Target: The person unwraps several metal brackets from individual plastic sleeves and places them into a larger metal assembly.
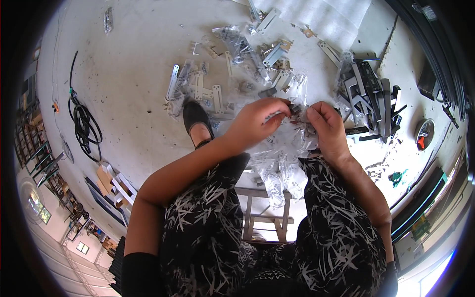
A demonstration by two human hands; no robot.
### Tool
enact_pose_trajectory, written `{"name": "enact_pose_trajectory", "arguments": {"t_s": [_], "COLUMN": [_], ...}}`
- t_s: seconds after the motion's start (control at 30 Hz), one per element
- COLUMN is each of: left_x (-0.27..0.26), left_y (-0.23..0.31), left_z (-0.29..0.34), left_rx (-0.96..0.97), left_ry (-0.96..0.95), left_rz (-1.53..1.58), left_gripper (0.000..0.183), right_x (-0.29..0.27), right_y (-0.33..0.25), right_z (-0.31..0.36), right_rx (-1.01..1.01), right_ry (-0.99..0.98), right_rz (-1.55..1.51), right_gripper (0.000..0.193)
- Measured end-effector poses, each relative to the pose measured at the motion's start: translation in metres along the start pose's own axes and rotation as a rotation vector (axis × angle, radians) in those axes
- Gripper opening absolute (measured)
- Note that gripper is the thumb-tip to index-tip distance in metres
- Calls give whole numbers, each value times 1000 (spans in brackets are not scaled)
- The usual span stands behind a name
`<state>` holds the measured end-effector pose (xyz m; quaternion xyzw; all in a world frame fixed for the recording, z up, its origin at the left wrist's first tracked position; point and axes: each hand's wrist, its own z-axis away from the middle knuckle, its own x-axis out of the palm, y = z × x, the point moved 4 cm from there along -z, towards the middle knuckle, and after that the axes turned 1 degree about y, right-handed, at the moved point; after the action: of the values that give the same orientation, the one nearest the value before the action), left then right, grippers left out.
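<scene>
My left hand (260,123) reaches in over the floor, thumb and fingers pinched on a small dark metal part (295,109). Close beside it is my right hand (327,127), thumb and forefinger pressed together; what they hold, if anything, is too small to make out. Under and around both hands lie crumpled clear plastic bags (279,143) with small hardware in them. Just beyond the hands are silvery metal brackets (282,80) and flat slotted metal strips (217,98).
A pile of black metal bars and frames (368,94) lies to the right, near a round dish (424,132) with an orange item. Coiled black cable (85,123) rests on the left. My shoe (197,119) stands beside the strips; a wooden stool (267,218) shows between my legs.
</scene>
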<state>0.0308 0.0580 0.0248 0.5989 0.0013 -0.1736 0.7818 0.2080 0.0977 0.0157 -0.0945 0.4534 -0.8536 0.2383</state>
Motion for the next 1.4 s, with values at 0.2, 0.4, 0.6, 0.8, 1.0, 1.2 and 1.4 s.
{"name": "enact_pose_trajectory", "arguments": {"t_s": [0.2, 0.4, 0.6, 0.8, 1.0, 1.2, 1.4], "left_x": [-6, -10, -44, -115, -38, 59, 49], "left_y": [6, 6, 12, -7, -41, 3, -14], "left_z": [-8, -5, 2, 3, -57, -107, -97], "left_rx": [55, 79, -109, -149, -510, -539, -252], "left_ry": [164, 59, 420, 812, 583, 64, 10], "left_rz": [194, -262, 410, 867, 1179, 1296, 805], "left_gripper": [20, 19, 22, 24, 21, 24, 38], "right_x": [12, 22, -1, 3, 37, 42, 7], "right_y": [-4, 0, 20, 97, 79, 81, 100], "right_z": [1, -4, -24, 4, -4, -1, -7], "right_rx": [81, 86, -208, 41, -9, -135, 42], "right_ry": [-104, -139, 163, -418, -644, -533, -521], "right_rz": [-405, -231, 390, 868, 717, 501, 497], "right_gripper": [16, 14, 18, 19, 19, 23, 25]}}
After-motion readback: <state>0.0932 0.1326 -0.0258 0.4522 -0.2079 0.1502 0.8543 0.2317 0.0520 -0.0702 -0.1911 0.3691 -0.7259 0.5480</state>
